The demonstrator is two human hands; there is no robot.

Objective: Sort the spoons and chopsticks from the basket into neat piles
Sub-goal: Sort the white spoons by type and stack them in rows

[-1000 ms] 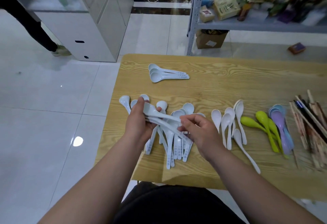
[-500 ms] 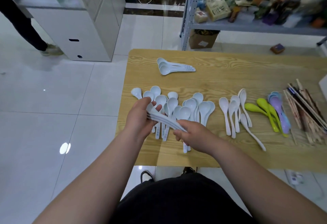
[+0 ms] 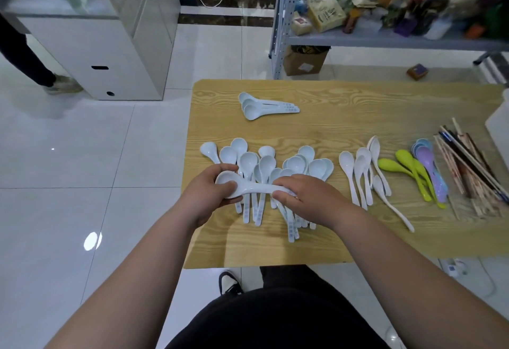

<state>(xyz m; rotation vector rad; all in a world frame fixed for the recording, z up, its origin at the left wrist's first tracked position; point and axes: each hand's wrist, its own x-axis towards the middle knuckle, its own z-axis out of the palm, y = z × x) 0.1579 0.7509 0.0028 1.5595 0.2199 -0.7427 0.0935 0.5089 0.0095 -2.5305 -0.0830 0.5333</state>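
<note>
Spoons [image 3: 249,188], pale blue and nested, lie level, gripped by left hand [image 3: 209,194] and right hand [image 3: 305,197].

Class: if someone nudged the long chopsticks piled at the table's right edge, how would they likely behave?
The chopsticks look thin and straight, so probably stiff and light. Loosely crossed in their pile, they would likely scatter or slide. Lying near the table edge, some might fall off.

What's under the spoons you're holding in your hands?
Under the held spoons lies a loose spread of pale blue spoons on the wooden table. Their bowls and handle ends show; the middles are hidden by the left hand and right hand.
</note>
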